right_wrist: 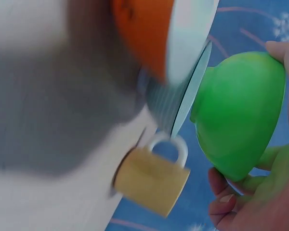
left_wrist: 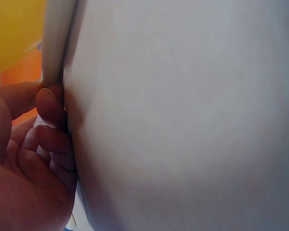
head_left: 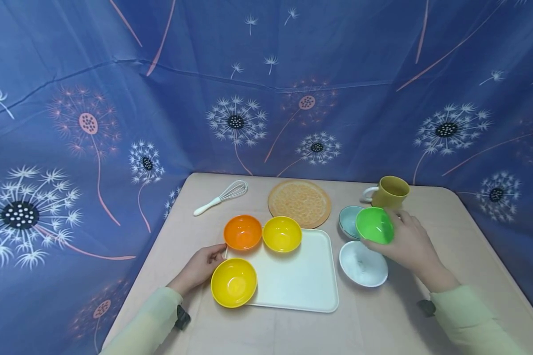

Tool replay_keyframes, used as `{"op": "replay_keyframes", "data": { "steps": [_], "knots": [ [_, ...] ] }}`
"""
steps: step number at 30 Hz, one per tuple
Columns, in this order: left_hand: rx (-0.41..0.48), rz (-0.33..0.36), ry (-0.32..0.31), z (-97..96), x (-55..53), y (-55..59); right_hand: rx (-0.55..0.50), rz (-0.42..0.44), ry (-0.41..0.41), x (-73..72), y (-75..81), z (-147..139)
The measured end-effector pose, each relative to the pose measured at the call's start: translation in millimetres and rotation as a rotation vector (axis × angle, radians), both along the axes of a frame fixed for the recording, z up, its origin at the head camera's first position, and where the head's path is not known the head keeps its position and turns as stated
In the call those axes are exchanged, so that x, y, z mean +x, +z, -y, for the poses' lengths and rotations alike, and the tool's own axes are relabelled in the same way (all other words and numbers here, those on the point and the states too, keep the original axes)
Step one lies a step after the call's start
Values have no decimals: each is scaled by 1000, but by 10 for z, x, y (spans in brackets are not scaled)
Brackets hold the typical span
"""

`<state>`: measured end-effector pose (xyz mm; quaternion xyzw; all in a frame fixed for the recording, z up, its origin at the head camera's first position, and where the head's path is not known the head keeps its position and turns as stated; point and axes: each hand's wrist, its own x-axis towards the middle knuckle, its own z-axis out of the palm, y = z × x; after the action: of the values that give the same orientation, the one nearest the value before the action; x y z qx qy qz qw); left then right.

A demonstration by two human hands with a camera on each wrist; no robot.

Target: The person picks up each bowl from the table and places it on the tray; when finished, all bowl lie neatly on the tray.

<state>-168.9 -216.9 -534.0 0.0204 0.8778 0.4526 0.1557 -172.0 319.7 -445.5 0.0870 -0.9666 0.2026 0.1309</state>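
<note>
My right hand [head_left: 406,241] grips a green bowl [head_left: 373,226] by its side, thumb and fingers on opposite sides. The right wrist view shows the green bowl [right_wrist: 241,110] raised above the table beside a ribbed light teal bowl [right_wrist: 183,101]. In the head view, the teal bowl [head_left: 349,222] is partly covered by it, and a white-lined bowl [head_left: 363,266] sits just nearer. At the left edge of a white tray [head_left: 297,276], my left hand [head_left: 202,266] pinches the rim with bent fingers. A yellow bowl [head_left: 234,283] overlaps the tray's near left corner.
An orange bowl [head_left: 243,232] and a second yellow bowl [head_left: 282,234] stand along the tray's far edge. Behind them lie a white whisk [head_left: 222,197] and a round tan mat [head_left: 299,203]. A yellow mug [head_left: 390,192] stands at the back right, near the patterned blue cloth [head_left: 355,98].
</note>
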Motion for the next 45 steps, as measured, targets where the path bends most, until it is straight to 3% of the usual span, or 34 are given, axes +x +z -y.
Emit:
{"op": "replay_keyframes", "data": {
  "steps": [4,13,30,39,45],
  "knots": [
    [-3,-6,-2,-2,-1,-6,-28,-7,44,35,9,217],
    [-3,-10,5,-17,4,-12,25,112,53,134,-8,600],
    [-36,-10,-10,-9,15,15,48,79,223,430,-265,1367],
    [-29,-13,-2,2,21,4,29,188,266,620,-358,1779],
    [-16,-19,-14,4,14,4,-19,184,329,678,-457,1937]
  ]
}}
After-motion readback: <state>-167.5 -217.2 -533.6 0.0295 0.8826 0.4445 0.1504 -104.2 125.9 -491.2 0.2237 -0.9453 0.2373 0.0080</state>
